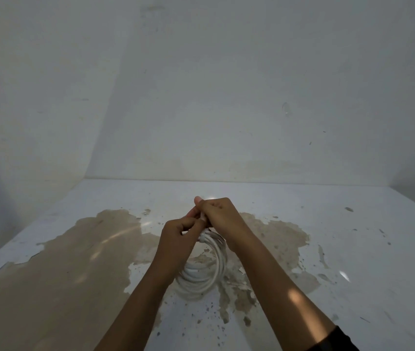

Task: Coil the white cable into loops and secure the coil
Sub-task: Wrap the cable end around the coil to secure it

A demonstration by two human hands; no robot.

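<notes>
On the far left the desk shows a wide tan patch where its white coating has peeled away, ragged at the edges. Moving in toward the middle, the left hand is raised above the surface, fingers curled inward and pinching at the top of the white cable — what exactly lies between the fingertips is too small to make out. The cable itself is gathered into several round loops that hang down from the hands, between the two forearms, with the bottom of the coil low over the desk; whether it touches the surface I cannot tell. Just right of centre the right hand is closed over the top of the coil, touching the left hand, thumb tip poking up behind. Further right lies a second, smaller peeled patch, and a dark sleeve covers the right arm near the bottom edge. A stained white wall stands behind.
</notes>
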